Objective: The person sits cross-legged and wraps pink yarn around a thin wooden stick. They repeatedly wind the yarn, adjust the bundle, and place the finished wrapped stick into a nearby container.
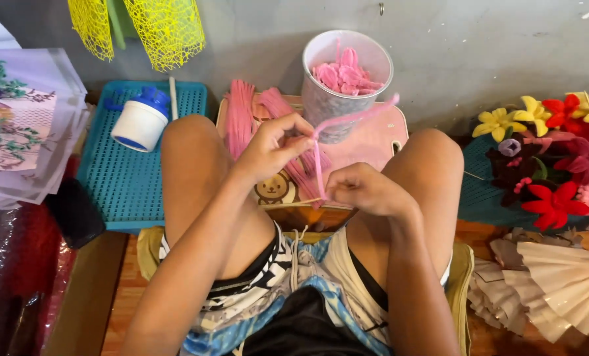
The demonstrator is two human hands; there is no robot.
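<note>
Bare knees and patterned shorts fill the bottom of the view, with the person seated on the floor and both forearms reaching forward between the legs. Left hand (276, 146) is raised between the knees, its fingers curled narrow and pinched on a pink pipe cleaner (337, 132) at the bend, where one end runs up and to the right across the cup and the other drops straight down. Right hand (359, 189) sits lower and just beside it, fingers closed tight around the lower end of that same strand, together with what looks like a thin pale stick. Under the hands lies a pink tray (380, 142) with a cartoon bear on its near edge; a bundle of pink pipe cleaners (241, 115) lies along its left side. At the tray's far edge stands a clear plastic cup (344, 79) filled with small pink finished pieces. Left of the tray, a teal perforated tray (119, 178) carries a white jar with a blue cap (141, 118), lying on its side near the far edge. Yellow mesh (156, 29) hangs against the grey wall above it. Off to the right, past the knee, a cluster of handmade flowers (551, 158) in yellow, red and dark purple rests on another teal surface, and folded beige paper fans (558, 283) lie near the right edge on the wooden floor.
</note>
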